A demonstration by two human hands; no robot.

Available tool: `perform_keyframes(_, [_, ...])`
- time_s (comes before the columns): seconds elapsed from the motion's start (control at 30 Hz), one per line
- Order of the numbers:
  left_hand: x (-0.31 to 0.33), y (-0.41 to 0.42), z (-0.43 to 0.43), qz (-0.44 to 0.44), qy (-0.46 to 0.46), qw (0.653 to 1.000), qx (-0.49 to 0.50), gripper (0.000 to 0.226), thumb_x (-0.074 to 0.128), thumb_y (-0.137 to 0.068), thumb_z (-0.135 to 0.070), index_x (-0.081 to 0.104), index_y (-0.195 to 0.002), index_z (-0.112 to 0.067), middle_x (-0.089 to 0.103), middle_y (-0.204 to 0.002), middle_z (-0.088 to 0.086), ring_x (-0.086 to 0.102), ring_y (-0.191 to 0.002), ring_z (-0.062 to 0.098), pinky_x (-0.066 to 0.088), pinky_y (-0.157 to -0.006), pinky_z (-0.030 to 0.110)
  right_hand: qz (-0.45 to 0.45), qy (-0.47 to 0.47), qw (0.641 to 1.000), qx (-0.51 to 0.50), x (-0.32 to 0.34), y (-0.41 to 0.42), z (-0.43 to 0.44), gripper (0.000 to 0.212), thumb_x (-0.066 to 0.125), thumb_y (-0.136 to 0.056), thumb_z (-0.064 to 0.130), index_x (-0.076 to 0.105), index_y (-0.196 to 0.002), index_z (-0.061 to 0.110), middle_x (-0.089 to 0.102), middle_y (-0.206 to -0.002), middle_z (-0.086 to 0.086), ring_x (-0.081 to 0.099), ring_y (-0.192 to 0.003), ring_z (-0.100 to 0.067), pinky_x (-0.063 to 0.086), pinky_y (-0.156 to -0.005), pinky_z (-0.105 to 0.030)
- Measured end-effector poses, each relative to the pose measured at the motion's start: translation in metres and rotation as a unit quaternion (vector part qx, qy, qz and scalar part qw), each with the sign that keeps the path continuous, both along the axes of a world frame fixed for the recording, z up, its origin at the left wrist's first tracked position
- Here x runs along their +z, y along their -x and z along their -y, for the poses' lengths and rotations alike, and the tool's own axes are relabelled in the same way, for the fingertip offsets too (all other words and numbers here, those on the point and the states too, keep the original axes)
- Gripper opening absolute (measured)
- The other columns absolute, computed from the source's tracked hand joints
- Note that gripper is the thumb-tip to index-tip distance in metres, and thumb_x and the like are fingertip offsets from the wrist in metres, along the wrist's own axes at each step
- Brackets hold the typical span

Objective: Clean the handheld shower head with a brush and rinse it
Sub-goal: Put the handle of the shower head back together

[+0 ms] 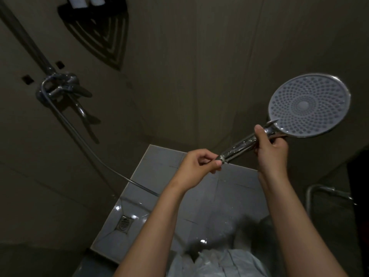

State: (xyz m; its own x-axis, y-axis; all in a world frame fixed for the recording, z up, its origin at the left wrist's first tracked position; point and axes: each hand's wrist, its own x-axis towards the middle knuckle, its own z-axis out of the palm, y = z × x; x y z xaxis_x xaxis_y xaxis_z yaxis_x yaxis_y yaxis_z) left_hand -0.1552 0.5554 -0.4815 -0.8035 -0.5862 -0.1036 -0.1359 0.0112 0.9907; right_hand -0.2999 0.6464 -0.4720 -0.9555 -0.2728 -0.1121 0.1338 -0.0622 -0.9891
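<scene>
Gripping shower head (309, 104), both hands, no writing.

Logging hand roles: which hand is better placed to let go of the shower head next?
Probably the left hand: it only pinches the tail end of the shower head, while the right hand grips its neck.

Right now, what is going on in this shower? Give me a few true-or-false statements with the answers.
1. The round grey shower head with chrome handle turns its nozzle face toward the camera. True.
2. The right hand grips the handle just below the head. True.
3. The left hand holds a brush. False: its fingers pinch the handle's lower end, and no brush is in view.
4. Water sprays from the head. False: no spray shows.
5. The square metal floor drain sits in the grey tiled floor. True.
</scene>
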Motion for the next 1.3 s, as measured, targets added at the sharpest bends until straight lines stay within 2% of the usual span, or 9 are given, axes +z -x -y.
perform_keyframes(0.2, [-0.002, 0.001, 0.001, -0.024, 0.003, 0.999, 0.044, 0.015, 0.074, -0.074, 0.003, 0.067, -0.086, -0.003, 0.064, -0.066, 0.003, 0.057, -0.051, -0.004, 0.038, -0.048, 0.005, -0.003, 0.004, 1.0, -0.008, 0.003, -0.003, 0.0, 0.024, 0.065, -0.085, 0.036, 0.056, -0.073, 0.018, 0.056, -0.07, 0.004, 0.051, -0.064, -0.008, 0.04, -0.064, -0.027])
perform_keyframes(0.27, [-0.004, 0.001, 0.001, -0.015, 0.012, 0.999, 0.036, 0.019, 0.077, -0.072, 0.001, 0.066, -0.084, -0.008, 0.066, -0.071, 0.006, 0.059, -0.057, -0.002, 0.043, -0.052, 0.009, 0.0, 0.002, 1.0, -0.009, 0.004, -0.003, -0.001, 0.025, 0.065, -0.085, 0.037, 0.055, -0.072, 0.018, 0.054, -0.069, 0.002, 0.05, -0.063, -0.009, 0.04, -0.062, -0.026])
perform_keyframes(0.33, [-0.008, 0.0, 0.002, 0.003, 0.026, 0.999, 0.023, 0.025, 0.081, -0.068, -0.003, 0.064, -0.081, -0.015, 0.07, -0.08, 0.012, 0.062, -0.068, 0.008, 0.05, -0.062, 0.017, -0.008, -0.001, 1.0, -0.005, 0.005, -0.004, -0.001, 0.027, 0.064, -0.086, 0.036, 0.053, -0.07, 0.018, 0.053, -0.068, 0.002, 0.048, -0.061, -0.009, 0.039, -0.06, -0.026])
perform_keyframes(0.37, [-0.009, 0.0, 0.002, 0.005, 0.024, 1.0, 0.018, 0.026, 0.08, -0.068, -0.003, 0.062, -0.078, -0.017, 0.07, -0.082, 0.014, 0.063, -0.068, 0.01, 0.05, -0.061, 0.018, -0.01, -0.002, 1.0, -0.001, 0.006, -0.005, -0.001, 0.027, 0.064, -0.086, 0.036, 0.053, -0.07, 0.018, 0.054, -0.068, 0.002, 0.048, -0.061, -0.008, 0.039, -0.06, -0.026])
perform_keyframes(0.5, [-0.01, 0.0, 0.004, -0.01, -0.001, 1.0, 0.005, 0.021, 0.073, -0.076, 0.001, 0.059, -0.077, -0.015, 0.065, -0.07, 0.006, 0.057, -0.051, 0.0, 0.038, -0.046, 0.008, -0.011, -0.004, 1.0, 0.017, 0.011, -0.006, -0.002, 0.023, 0.063, -0.088, 0.035, 0.055, -0.073, 0.019, 0.056, -0.07, 0.003, 0.051, -0.062, -0.006, 0.041, -0.062, -0.023])
perform_keyframes(0.63, [-0.011, -0.002, 0.007, -0.012, -0.013, 0.999, -0.032, 0.009, 0.062, -0.087, -0.005, 0.063, -0.08, -0.012, 0.069, -0.066, -0.001, 0.055, -0.05, 0.006, 0.036, -0.045, 0.015, -0.008, 0.004, 0.999, 0.032, 0.014, -0.008, -0.004, 0.02, 0.062, -0.088, 0.036, 0.056, -0.077, 0.02, 0.058, -0.074, 0.003, 0.052, -0.066, -0.007, 0.041, -0.062, -0.024])
perform_keyframes(0.93, [-0.007, -0.005, 0.009, -0.012, -0.038, 0.997, -0.072, 0.012, 0.053, -0.093, -0.011, 0.064, -0.087, -0.009, 0.07, -0.07, -0.003, 0.055, -0.054, 0.007, 0.037, -0.048, 0.017, -0.03, 0.02, 0.999, 0.035, 0.023, -0.013, -0.006, 0.029, 0.06, -0.089, 0.034, 0.047, -0.066, 0.021, 0.047, -0.063, 0.002, 0.043, -0.058, -0.008, 0.036, -0.058, -0.022])
perform_keyframes(1.13, [-0.008, -0.009, 0.01, -0.004, -0.059, 0.993, -0.098, 0.02, 0.046, -0.097, -0.017, 0.064, -0.093, -0.007, 0.067, -0.075, 0.002, 0.054, -0.058, 0.008, 0.037, -0.052, 0.019, -0.014, 0.048, 0.997, 0.061, 0.024, -0.012, -0.007, 0.016, 0.063, -0.088, 0.033, 0.058, -0.079, 0.021, 0.06, -0.076, 0.007, 0.055, -0.07, -0.005, 0.04, -0.063, -0.022])
perform_keyframes(1.3, [-0.007, -0.013, 0.012, 0.008, -0.092, 0.988, -0.123, 0.029, 0.041, -0.099, -0.025, 0.063, -0.091, -0.007, 0.06, -0.065, -0.004, 0.049, -0.051, 0.006, 0.037, -0.051, 0.018, -0.014, 0.064, 0.994, 0.087, 0.029, -0.015, -0.008, 0.013, 0.062, -0.089, 0.027, 0.061, -0.078, 0.02, 0.063, -0.076, 0.008, 0.058, -0.069, 0.0, 0.043, -0.066, -0.018])
